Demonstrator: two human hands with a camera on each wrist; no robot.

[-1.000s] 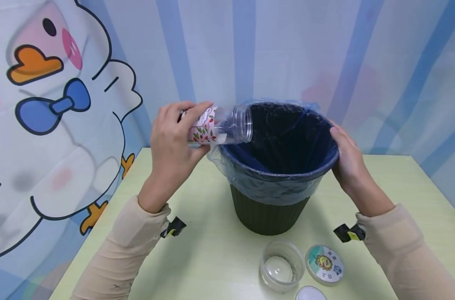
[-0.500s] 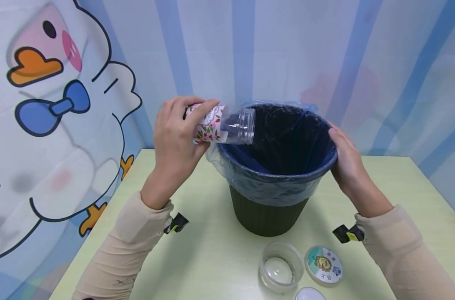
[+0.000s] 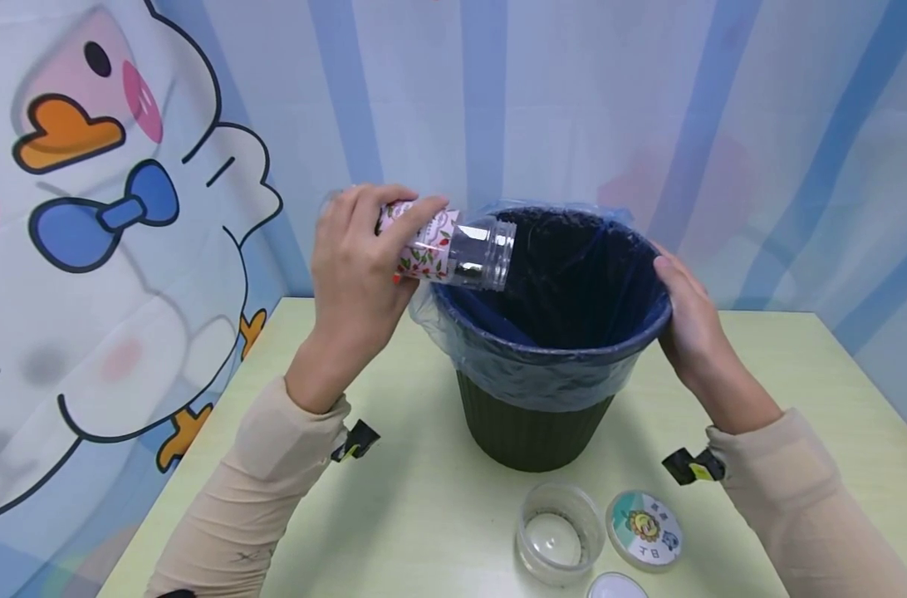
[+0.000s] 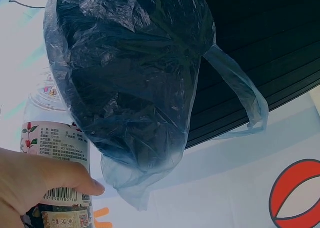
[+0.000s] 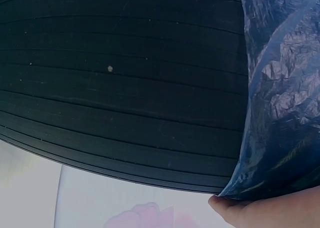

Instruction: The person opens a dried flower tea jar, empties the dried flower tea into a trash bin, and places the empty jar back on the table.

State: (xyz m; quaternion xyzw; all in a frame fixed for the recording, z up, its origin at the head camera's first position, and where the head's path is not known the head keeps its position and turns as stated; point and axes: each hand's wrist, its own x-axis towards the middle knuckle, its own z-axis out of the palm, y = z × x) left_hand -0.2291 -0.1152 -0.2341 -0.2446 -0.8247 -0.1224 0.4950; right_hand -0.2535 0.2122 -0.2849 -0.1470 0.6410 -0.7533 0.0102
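My left hand (image 3: 352, 274) grips a clear plastic jar (image 3: 433, 249) with a floral label. The jar lies nearly level, its uncapped mouth just over the left rim of a dark ribbed trash can (image 3: 536, 436). A bluish clear bag (image 3: 543, 382) lines the can and folds down over its rim. My right hand (image 3: 688, 324) holds the can's right rim, thumb on the edge. Its other fingers are mostly hidden. In the left wrist view the thumb crosses the jar's printed label (image 4: 62, 143). The right wrist view shows fingers against the bag at the can's side (image 5: 115, 97).
In front of the can stands a small clear round tub (image 3: 527, 544). Beside it lie a round lid with a sunflower picture (image 3: 644, 530) and a white lid (image 3: 616, 586), partly cut off. A cartoon-printed cloth (image 3: 424, 91) hangs behind the pale table (image 3: 394, 515).
My left hand has moved slightly up and right, carrying the jar's mouth a little farther over the can. The mouth now dips slightly lower than its base. My right hand stays at the rim.
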